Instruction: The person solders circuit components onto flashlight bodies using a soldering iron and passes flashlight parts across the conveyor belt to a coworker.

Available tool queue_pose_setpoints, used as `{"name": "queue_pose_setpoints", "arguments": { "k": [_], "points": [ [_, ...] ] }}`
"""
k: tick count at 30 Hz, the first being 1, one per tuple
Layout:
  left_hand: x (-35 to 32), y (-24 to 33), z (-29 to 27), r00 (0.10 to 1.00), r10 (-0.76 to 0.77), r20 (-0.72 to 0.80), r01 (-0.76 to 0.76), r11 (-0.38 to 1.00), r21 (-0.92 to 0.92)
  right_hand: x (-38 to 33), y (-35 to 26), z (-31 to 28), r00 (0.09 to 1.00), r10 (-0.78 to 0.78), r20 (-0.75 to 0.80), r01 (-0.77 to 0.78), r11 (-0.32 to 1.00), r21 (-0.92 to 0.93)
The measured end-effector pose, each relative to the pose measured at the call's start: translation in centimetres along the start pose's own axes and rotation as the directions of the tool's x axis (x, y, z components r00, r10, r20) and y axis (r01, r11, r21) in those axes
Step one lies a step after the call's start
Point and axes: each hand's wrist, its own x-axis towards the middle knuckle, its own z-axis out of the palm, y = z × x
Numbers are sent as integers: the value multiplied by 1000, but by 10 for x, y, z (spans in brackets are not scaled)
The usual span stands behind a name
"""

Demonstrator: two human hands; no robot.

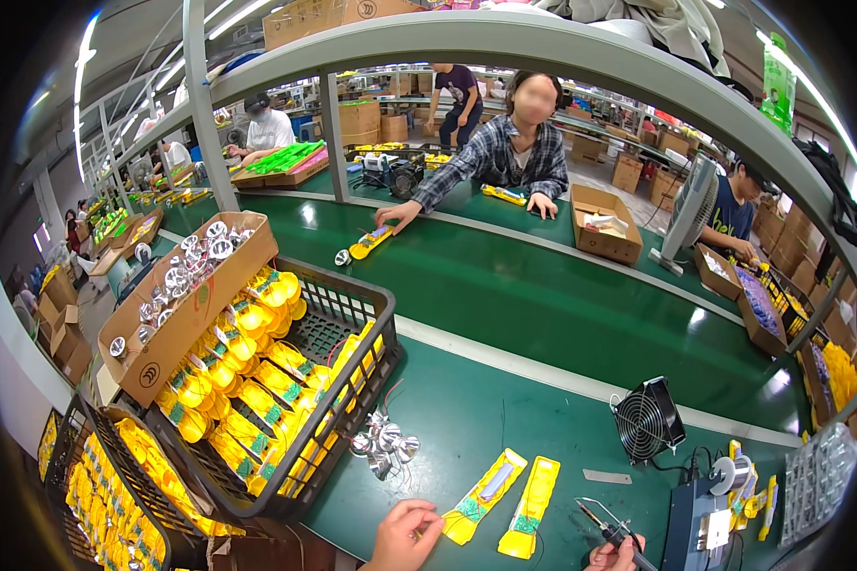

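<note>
My left hand [408, 538] is closed with its fingertips pressed together beside the lower end of a yellow plastic housing [486, 497]. This housing carries a green circuit board and a pale strip along its middle; whatever lies in the pinch is too small to make out. A second yellow housing [530, 507] with a green board and thin wires lies just to its right. At the lower edge my right hand [615, 555] grips a soldering iron [604, 526], its tip pointing up and left toward the housings. A cluster of silver reflector cups [387, 444] with wires sits beyond my left hand.
A black crate [386, 314] of yellow housings and a cardboard box [148, 366] of reflectors stand left. A black fan [648, 419], a blue soldering station [692, 519] and a solder spool [730, 473] are right. Across the green conveyor [543, 295], a person touches another yellow housing [369, 244].
</note>
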Motion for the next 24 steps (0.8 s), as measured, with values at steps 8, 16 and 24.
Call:
{"name": "queue_pose_setpoints", "arguments": {
  "k": [8, 16, 24],
  "points": [
    [-9, -5, 8, 996, -44, 80, 54, 991, -123, 6, -8, 15, 991, -48, 121, 50, 999, -14],
    [-10, -4, 13, 997, -73, 33, 76, 991, -111, 13, -9, 34, 933, -67, 354, 56, 998, 42],
    [-13, -10, 13, 998, -60, -4, 59, 988, -145, 12, 6, 20, 918, -77, 390, 76, 997, 17]
  ]
}}
